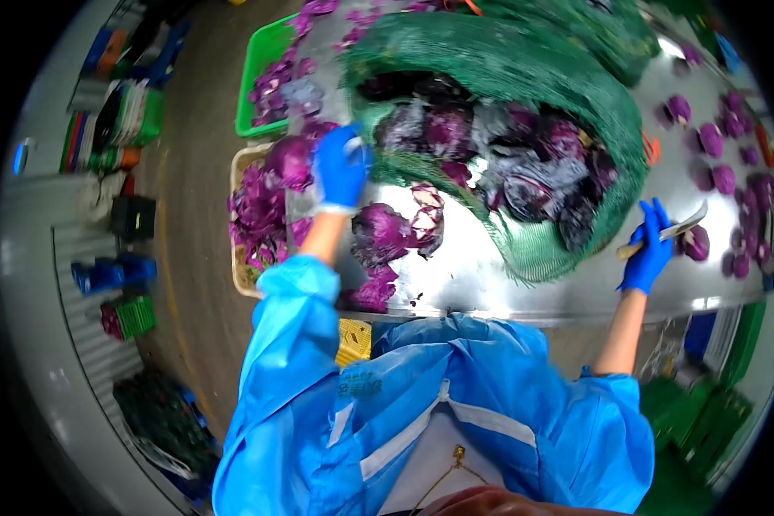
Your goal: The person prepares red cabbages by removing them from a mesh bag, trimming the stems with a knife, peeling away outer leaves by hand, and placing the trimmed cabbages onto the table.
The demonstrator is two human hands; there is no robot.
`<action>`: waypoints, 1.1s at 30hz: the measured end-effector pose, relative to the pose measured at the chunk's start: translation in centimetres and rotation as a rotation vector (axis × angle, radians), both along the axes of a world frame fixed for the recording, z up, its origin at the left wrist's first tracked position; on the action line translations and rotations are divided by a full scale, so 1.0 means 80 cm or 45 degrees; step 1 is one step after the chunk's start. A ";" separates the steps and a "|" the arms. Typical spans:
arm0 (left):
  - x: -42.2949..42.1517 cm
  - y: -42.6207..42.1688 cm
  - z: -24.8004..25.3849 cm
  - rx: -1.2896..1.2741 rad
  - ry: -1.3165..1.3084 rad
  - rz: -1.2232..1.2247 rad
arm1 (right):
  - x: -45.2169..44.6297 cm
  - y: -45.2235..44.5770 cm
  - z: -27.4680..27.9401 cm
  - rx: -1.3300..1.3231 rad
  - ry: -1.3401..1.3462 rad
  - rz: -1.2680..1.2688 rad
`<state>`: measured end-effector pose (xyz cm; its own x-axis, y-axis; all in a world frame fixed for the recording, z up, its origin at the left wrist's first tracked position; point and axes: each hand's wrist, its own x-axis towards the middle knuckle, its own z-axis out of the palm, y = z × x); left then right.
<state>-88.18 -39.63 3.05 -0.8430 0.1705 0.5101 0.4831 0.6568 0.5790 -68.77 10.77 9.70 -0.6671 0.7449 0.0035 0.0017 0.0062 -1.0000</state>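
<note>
My left hand (341,168), in a blue glove, is over the table's left edge, right beside a red cabbage (290,163). Its fingers are blurred, and I cannot tell if they grip anything. My right hand (648,249), also gloved, is closed round a knife (684,222) whose blade points right. Between my hands a green mesh sack (533,60) lies with its mouth open, showing several dark red cabbages (449,129) and crumpled plastic film. Nearer me sit a cabbage with loosened leaves (380,234) and a pale-ribbed cabbage piece (426,219).
Leaves fill a cream crate (239,232) and a green crate (254,69) at the table's left. Several smaller trimmed cabbages (710,139) stand on the metal table (469,275) at right. A yellow basket (353,340) is below the near edge.
</note>
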 end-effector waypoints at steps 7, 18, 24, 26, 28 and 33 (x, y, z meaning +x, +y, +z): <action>-0.056 0.194 0.001 -0.745 -0.645 -0.209 | -0.002 -0.168 -0.014 -0.084 -0.240 0.681; 0.008 0.127 0.049 0.644 -0.879 -0.560 | 0.037 -0.242 -0.030 -0.307 -0.258 0.983; 0.195 0.092 -0.031 1.749 -1.628 -0.759 | 0.034 -0.252 -0.039 -0.426 -0.258 0.786; 0.242 0.089 -0.063 1.769 -1.828 -0.436 | 0.031 -0.259 -0.055 -0.435 -0.287 0.855; 0.258 0.077 -0.104 1.653 -1.685 -0.373 | 0.028 -0.267 -0.061 -0.407 -0.370 0.949; 0.243 -0.001 -0.085 1.374 -1.212 0.076 | 0.040 -0.306 -0.099 -0.332 -0.469 1.207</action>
